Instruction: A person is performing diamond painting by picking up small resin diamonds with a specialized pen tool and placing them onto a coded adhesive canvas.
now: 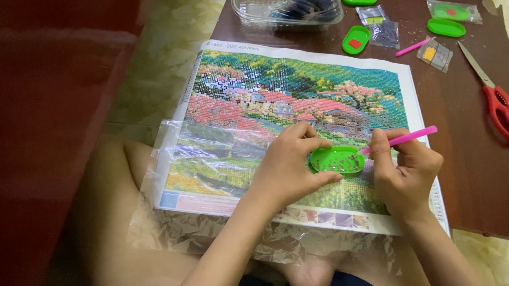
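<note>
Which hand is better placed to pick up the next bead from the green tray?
The right hand, probably. It holds the pink pen, whose tip points into the green tray. The left hand is occupied holding the tray's edge.

Left hand on green tray, right hand gripping pink pen

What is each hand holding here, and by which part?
The left hand grips the green tray by its left end. The right hand pinches the pink pen near its lower end, tip at the tray.
</note>
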